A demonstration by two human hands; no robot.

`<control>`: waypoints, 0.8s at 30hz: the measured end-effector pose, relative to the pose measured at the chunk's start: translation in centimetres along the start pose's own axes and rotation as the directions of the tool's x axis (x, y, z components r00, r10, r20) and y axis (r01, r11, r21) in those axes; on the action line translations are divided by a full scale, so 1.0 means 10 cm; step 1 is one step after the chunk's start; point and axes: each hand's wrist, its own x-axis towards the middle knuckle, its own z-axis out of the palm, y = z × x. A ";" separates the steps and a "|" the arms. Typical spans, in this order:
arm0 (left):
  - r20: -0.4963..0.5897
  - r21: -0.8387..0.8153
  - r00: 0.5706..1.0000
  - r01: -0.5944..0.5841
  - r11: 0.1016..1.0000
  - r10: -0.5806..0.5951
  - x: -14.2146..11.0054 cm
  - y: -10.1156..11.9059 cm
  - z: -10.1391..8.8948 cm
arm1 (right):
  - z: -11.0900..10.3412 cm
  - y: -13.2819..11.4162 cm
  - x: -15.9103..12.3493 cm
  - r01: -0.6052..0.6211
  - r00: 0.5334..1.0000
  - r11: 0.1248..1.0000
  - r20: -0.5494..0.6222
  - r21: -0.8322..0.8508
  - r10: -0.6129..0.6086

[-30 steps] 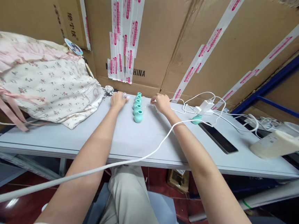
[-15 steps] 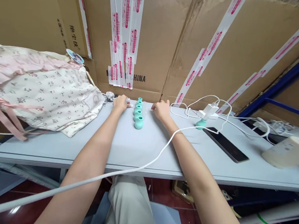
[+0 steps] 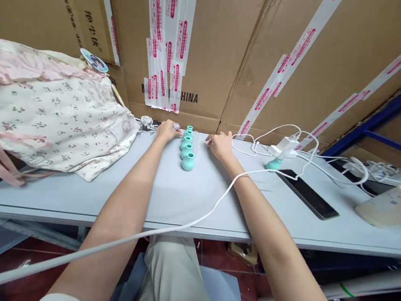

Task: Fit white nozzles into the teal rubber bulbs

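Note:
A short row of small teal vases (image 3: 187,149) stands on the grey table (image 3: 182,196), running away from me. My left hand (image 3: 167,131) rests at the far end of the row on its left side, fingers curled around something small and pale. My right hand (image 3: 220,144) lies on the table right of the row, fingers bent, pinching something tiny I cannot make out. Neither hand touches the nearest vase (image 3: 188,161).
A floral cloth bag (image 3: 49,114) fills the table's left. A white cable (image 3: 165,229) crosses my right forearm. To the right lie another teal vase (image 3: 274,164), a white charger (image 3: 285,145), a dark phone (image 3: 307,193) and a pale cup on its side (image 3: 388,204). Cardboard boxes (image 3: 230,54) wall the back.
My hands stay beside the vase row, the left one edging slightly toward its far end. The view has shifted a little; the cup on the right now lies lower in the frame.

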 end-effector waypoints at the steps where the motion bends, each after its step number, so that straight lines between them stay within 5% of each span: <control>1: -0.006 -0.007 1.000 0.006 1.000 -0.006 0.00 -0.01 0.01 | 0.00 0.00 0.00 -0.004 1.000 1.000 0.002 0.008 0.004; 24: -0.074 -0.027 0.997 0.017 0.999 -0.019 -0.03 -0.08 0.07 | 0.03 0.04 0.00 -0.028 0.999 0.998 -0.027 0.064 0.030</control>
